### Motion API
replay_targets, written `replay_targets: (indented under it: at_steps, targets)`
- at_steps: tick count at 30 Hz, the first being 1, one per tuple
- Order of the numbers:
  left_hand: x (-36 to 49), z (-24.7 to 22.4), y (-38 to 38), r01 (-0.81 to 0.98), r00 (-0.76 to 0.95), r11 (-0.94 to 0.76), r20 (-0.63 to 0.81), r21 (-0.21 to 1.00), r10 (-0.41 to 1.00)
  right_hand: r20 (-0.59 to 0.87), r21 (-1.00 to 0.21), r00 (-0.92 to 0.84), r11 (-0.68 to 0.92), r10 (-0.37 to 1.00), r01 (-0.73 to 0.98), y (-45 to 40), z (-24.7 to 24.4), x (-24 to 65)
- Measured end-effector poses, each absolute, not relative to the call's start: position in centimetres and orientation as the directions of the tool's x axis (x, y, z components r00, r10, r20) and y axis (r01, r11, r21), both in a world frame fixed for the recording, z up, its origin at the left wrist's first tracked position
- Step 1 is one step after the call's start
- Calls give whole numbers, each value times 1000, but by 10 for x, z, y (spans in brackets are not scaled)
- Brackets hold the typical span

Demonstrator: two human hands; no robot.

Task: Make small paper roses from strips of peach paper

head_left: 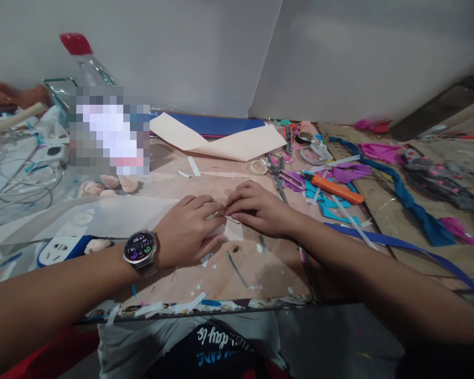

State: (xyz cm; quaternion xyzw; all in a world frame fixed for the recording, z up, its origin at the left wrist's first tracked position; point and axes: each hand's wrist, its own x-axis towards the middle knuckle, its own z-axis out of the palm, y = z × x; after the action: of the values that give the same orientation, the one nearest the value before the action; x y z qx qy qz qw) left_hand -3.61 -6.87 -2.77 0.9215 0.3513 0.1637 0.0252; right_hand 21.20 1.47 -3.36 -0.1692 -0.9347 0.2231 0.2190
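A long white translucent strip (114, 213), perhaps paper or thin film, lies across the work surface and runs under my left hand. My left hand (191, 229), with a watch on its wrist, holds the strip down near its right end, fingers close together and thumb bent below them. Against its fingertips, my right hand (258, 208) pinches the end of the strip between thumb and fingers. A small pale edge shows under the right thumb, and part of the strip's end (235, 231) peeks out below. The exact contact between the fingertips is hidden.
Behind the hands lies a folded cream sheet (221, 147). To the right are an orange cutter (337, 189), scissors (278, 171), and coloured scraps. A power strip (59, 251), cables (21, 179) and a red-capped bottle (77, 45) stand left. Paper bits litter the front edge.
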Motion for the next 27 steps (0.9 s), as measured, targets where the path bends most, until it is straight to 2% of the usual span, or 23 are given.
replay_targets:
  at_steps: [17, 27]
  targets:
    - [-35, -29, -68, 649, 677, -738, 304, 185, 670, 339, -459, -857, 863, 388, 210, 16, -36, 213]
    - [-35, -28, -68, 702, 627, -684, 281, 200, 726, 328, -455, -861, 864, 388, 216, 16, -36, 213]
